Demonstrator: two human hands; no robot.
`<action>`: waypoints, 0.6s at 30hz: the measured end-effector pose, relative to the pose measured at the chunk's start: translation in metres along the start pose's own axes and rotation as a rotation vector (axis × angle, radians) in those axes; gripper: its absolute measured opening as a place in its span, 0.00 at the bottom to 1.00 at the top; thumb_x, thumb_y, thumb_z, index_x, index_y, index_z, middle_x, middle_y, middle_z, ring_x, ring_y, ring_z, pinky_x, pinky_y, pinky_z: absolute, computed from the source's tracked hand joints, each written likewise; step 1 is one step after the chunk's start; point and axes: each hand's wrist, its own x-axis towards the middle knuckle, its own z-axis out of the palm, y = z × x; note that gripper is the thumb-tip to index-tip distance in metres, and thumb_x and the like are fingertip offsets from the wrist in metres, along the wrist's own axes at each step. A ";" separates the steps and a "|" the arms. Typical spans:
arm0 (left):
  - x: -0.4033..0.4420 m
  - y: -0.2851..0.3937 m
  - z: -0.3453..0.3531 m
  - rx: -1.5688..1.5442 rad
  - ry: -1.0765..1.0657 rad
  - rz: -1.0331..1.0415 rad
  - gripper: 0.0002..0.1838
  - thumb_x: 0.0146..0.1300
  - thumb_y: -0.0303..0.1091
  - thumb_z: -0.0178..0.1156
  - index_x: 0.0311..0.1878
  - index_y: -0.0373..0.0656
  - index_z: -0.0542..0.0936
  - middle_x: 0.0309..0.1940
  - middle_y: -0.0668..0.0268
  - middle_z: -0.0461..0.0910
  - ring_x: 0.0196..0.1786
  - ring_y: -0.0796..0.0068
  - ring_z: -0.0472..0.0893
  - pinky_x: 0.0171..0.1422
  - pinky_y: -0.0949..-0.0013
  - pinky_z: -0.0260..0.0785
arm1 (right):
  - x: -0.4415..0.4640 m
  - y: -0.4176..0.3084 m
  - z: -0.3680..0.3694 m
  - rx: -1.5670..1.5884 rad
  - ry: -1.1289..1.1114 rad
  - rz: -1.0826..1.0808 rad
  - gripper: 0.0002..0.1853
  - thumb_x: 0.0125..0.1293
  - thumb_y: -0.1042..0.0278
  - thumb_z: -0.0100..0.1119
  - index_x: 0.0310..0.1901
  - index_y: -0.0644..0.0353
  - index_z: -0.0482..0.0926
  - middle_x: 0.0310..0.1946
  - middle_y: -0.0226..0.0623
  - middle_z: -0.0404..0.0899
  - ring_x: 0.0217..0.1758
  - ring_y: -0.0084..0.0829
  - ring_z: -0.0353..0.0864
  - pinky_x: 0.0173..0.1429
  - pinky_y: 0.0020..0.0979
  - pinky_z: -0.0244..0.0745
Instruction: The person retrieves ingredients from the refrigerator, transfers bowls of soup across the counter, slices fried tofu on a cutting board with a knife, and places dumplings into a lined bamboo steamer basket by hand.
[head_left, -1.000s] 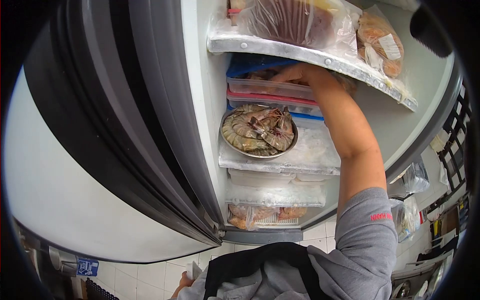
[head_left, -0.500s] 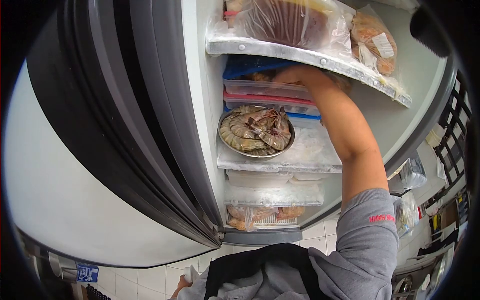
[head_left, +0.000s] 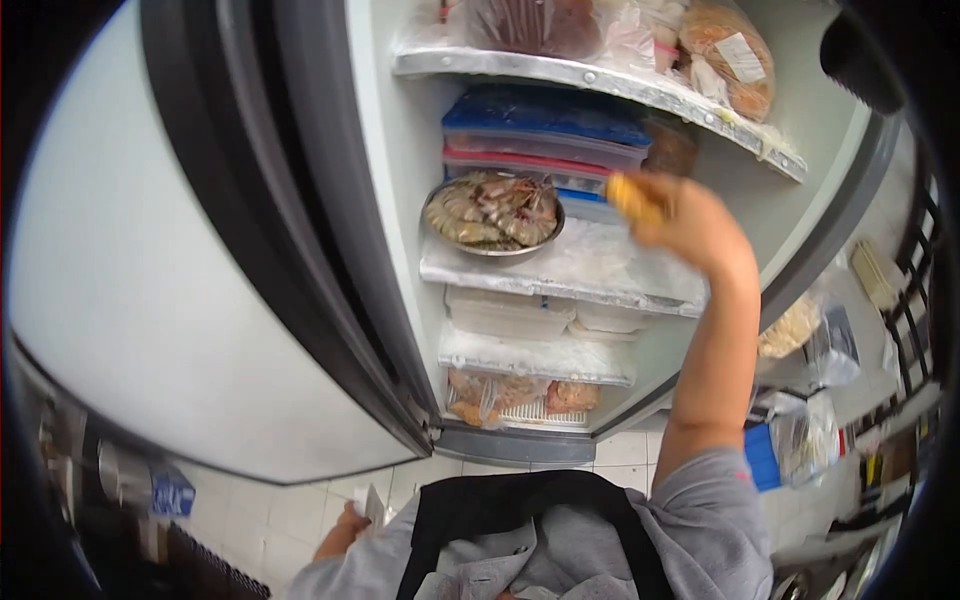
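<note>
My right hand [head_left: 683, 222] is closed around a yellow-orange piece of food [head_left: 634, 200], blurred by motion, in front of the open freezer's middle shelf. To its left, a metal bowl of large shrimp [head_left: 494, 212] sits on the frosted shelf [head_left: 590, 265]. Behind the bowl are stacked plastic boxes, the top one with a blue lid [head_left: 545, 115], lying closed, and a red-lidded one [head_left: 530, 162] below. Low at the left, my left hand [head_left: 350, 520] is closed on a small white object [head_left: 372, 508], partly hidden by my sleeve.
The freezer door [head_left: 170, 300] stands open on the left. Bagged food [head_left: 728, 60] lies on the upper shelf [head_left: 590, 78]. White containers [head_left: 510, 313] and more bagged food [head_left: 572, 397] are on lower shelves. Plastic bags [head_left: 806, 435] and a black rack [head_left: 918, 300] are at the right.
My right hand has come out of the top box, forward and to the right, with the yellow-orange piece. The blue lid now lies flat over the box. The view has shifted slightly.
</note>
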 end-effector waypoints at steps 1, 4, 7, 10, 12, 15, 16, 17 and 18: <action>-0.011 -0.004 0.008 -0.012 0.096 0.009 0.55 0.40 0.43 0.73 0.69 0.47 0.50 0.59 0.51 0.71 0.62 0.55 0.71 0.65 0.61 0.65 | -0.021 0.018 0.016 0.014 0.030 -0.248 0.31 0.50 0.52 0.64 0.57 0.54 0.75 0.41 0.46 0.80 0.42 0.37 0.80 0.49 0.34 0.73; -0.057 -0.017 0.003 -0.091 0.150 -0.059 0.52 0.43 0.41 0.72 0.70 0.47 0.52 0.56 0.47 0.72 0.59 0.55 0.74 0.61 0.57 0.69 | -0.081 0.019 0.038 0.315 -0.481 -0.521 0.34 0.46 0.58 0.67 0.59 0.57 0.74 0.40 0.41 0.78 0.44 0.34 0.79 0.50 0.32 0.72; -0.132 -0.026 -0.026 -0.261 0.413 -0.271 0.46 0.47 0.37 0.63 0.70 0.49 0.51 0.51 0.46 0.76 0.53 0.49 0.77 0.59 0.56 0.70 | -0.118 0.031 0.081 0.820 -1.261 -0.178 0.39 0.41 0.69 0.73 0.61 0.58 0.72 0.39 0.29 0.76 0.46 0.23 0.73 0.51 0.26 0.69; -0.166 -0.076 -0.074 -0.527 0.656 -0.403 0.48 0.47 0.39 0.60 0.71 0.47 0.48 0.55 0.41 0.72 0.56 0.46 0.75 0.60 0.56 0.68 | -0.155 0.105 0.186 0.293 -1.225 -0.278 0.36 0.39 0.70 0.72 0.57 0.55 0.75 0.41 0.31 0.80 0.42 0.25 0.77 0.52 0.26 0.70; -0.159 -0.119 -0.110 -0.718 1.085 -0.523 0.47 0.47 0.39 0.62 0.70 0.43 0.50 0.54 0.44 0.73 0.54 0.47 0.77 0.59 0.57 0.69 | -0.198 0.149 0.236 0.167 -1.211 0.027 0.32 0.41 0.63 0.74 0.53 0.57 0.79 0.37 0.34 0.83 0.42 0.27 0.79 0.52 0.27 0.70; -0.166 -0.147 -0.184 -1.646 1.512 -0.457 0.41 0.47 0.40 0.66 0.63 0.38 0.60 0.51 0.50 0.75 0.49 0.51 0.78 0.55 0.57 0.71 | -0.291 0.234 0.287 -0.309 -1.141 0.350 0.26 0.52 0.49 0.67 0.48 0.59 0.81 0.38 0.39 0.83 0.39 0.31 0.82 0.43 0.34 0.73; -0.154 -0.172 -0.209 -1.871 1.584 -0.350 0.38 0.48 0.39 0.67 0.61 0.37 0.64 0.50 0.52 0.76 0.47 0.52 0.78 0.53 0.54 0.72 | -0.340 0.316 0.335 -0.345 -1.068 0.375 0.29 0.52 0.40 0.63 0.46 0.58 0.82 0.38 0.37 0.84 0.37 0.29 0.83 0.36 0.36 0.75; -0.146 -0.185 -0.232 -1.999 1.608 -0.093 0.35 0.50 0.39 0.65 0.61 0.38 0.65 0.52 0.53 0.74 0.50 0.51 0.77 0.52 0.48 0.71 | -0.370 0.327 0.332 -0.375 -1.019 0.479 0.29 0.52 0.40 0.63 0.46 0.58 0.82 0.38 0.37 0.84 0.36 0.29 0.82 0.36 0.36 0.74; -0.139 -0.191 -0.263 -2.119 1.584 0.193 0.32 0.53 0.40 0.64 0.60 0.39 0.66 0.55 0.53 0.72 0.53 0.51 0.75 0.51 0.43 0.69 | -0.379 0.307 0.319 -0.338 -0.977 0.592 0.29 0.52 0.41 0.63 0.46 0.58 0.82 0.37 0.37 0.83 0.35 0.29 0.82 0.36 0.36 0.74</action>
